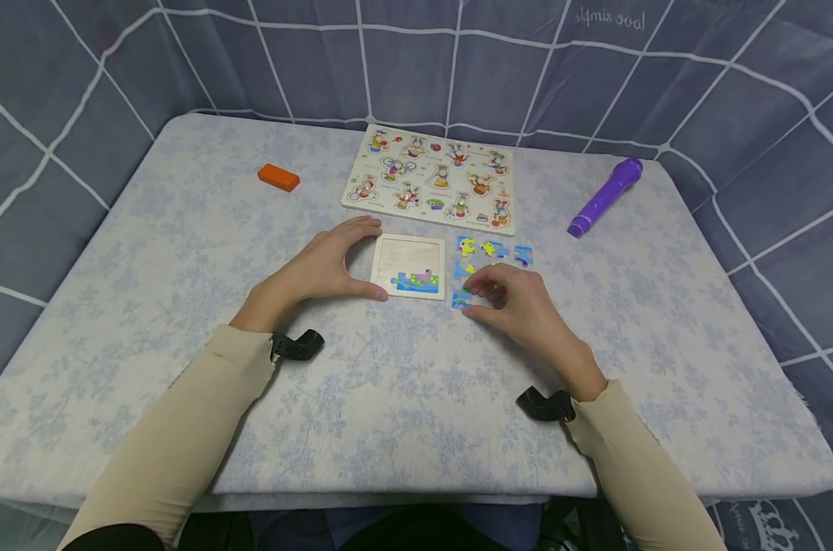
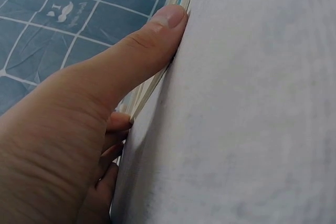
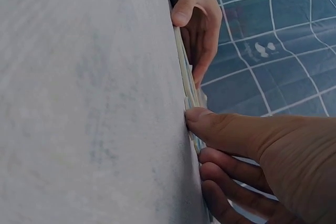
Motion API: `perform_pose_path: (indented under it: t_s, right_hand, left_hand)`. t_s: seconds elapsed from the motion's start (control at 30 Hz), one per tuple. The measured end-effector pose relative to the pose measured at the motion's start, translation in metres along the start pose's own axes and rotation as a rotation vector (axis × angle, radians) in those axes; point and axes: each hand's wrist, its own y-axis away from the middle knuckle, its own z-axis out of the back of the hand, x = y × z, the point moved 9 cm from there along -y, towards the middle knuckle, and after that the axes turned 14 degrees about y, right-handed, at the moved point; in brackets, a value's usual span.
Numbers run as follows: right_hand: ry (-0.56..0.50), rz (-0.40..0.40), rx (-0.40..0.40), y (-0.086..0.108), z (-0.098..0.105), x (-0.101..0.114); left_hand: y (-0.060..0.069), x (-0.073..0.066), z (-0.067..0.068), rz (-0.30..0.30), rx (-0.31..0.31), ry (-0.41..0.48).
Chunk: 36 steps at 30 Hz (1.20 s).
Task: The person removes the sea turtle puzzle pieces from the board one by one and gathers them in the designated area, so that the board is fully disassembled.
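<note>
A small square wooden puzzle tray (image 1: 411, 239) lies mid-table, with blue, green and purple pieces (image 1: 419, 283) fitted along its lower part. My left hand (image 1: 330, 264) holds it by the left side, thumb at the near corner and fingers at the far corner. Right of the tray, my right hand (image 1: 516, 302) pinches a blue jigsaw piece (image 1: 460, 299) between thumb and fingers. Loose pieces (image 1: 466, 246) in blue and yellow lie just beyond that hand, partly covered by it. In the right wrist view, the thumb (image 3: 202, 119) touches the piece's edge, low at the tabletop.
Behind the tray lies a larger wooden board (image 1: 423, 203) with cartoon figures. An orange block (image 1: 279, 177) sits at back left, and a purple microphone (image 1: 605, 197) at back right. A patterned cloth (image 1: 389, 413) covers the table; grey checked curtains (image 1: 416, 69) surround its far sides.
</note>
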Motion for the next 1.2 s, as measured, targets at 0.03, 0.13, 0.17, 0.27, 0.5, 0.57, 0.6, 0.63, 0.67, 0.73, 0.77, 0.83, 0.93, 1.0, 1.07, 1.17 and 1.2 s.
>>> perform_pose_path:
  t_s: [0.03, 0.13, 0.17, 0.27, 0.5, 0.57, 0.6, 0.63, 0.67, 0.73, 0.77, 0.83, 0.93, 1.0, 1.07, 1.17, 1.2]
  right_hand:
    - [0.013, 0.010, -0.016, 0.000, 0.001, 0.001]
    - [0.032, 0.053, -0.076, -0.004, 0.006, 0.008]
    - [0.033, 0.070, -0.091, -0.006, 0.007, 0.012]
    - [-0.005, 0.100, -0.067, -0.018, 0.004, 0.026]
    - [0.018, 0.076, 0.133, -0.059, -0.028, 0.054]
    - [0.048, 0.055, 0.165, -0.065, -0.035, 0.056]
    - [0.066, 0.044, 0.178, -0.068, -0.037, 0.056]
    - [0.078, 0.038, 0.189, -0.070, -0.039, 0.056]
    - [0.085, 0.036, 0.200, -0.071, -0.041, 0.056]
    - [0.092, 0.031, 0.226, -0.073, -0.043, 0.055]
    - [0.096, 0.032, 0.238, -0.074, -0.044, 0.055]
    - [0.097, 0.035, 0.262, -0.077, -0.046, 0.054]
    - [0.089, 0.045, 0.300, -0.081, -0.049, 0.051]
    - [0.075, 0.043, 0.327, -0.083, -0.050, 0.049]
    - [0.064, 0.035, 0.347, -0.084, -0.050, 0.047]
    - [0.055, 0.025, 0.353, -0.083, -0.049, 0.045]
    - [0.054, 0.027, 0.348, -0.083, -0.048, 0.046]
  left_hand:
    - [0.000, 0.000, 0.000, -0.002, 0.001, 0.002]
    - [0.000, 0.000, 0.001, -0.001, 0.002, -0.001]
    - [0.000, 0.001, 0.002, 0.000, 0.001, -0.005]
    - [0.001, 0.003, 0.003, 0.001, -0.002, -0.010]
    - [0.008, 0.007, 0.006, -0.007, -0.021, 0.017]
    - [0.008, 0.008, 0.004, -0.008, -0.017, 0.022]
    - [0.008, 0.008, 0.004, -0.010, -0.016, 0.023]
    - [0.008, 0.007, 0.003, -0.011, -0.016, 0.023]
    - [0.008, 0.006, 0.003, -0.013, -0.015, 0.019]
    - [0.007, 0.006, 0.003, -0.015, -0.014, 0.012]
    - [0.006, 0.005, 0.003, -0.016, -0.014, 0.010]
    - [0.005, 0.004, 0.003, -0.017, -0.014, 0.008]
    - [0.004, 0.003, 0.003, -0.018, -0.014, 0.011]
    - [0.004, 0.002, 0.002, -0.018, -0.014, 0.020]
    - [0.003, 0.001, 0.002, -0.021, -0.012, 0.030]
    - [0.002, -0.001, 0.001, -0.024, -0.009, 0.040]
    - [0.002, -0.001, 0.001, -0.024, -0.009, 0.042]
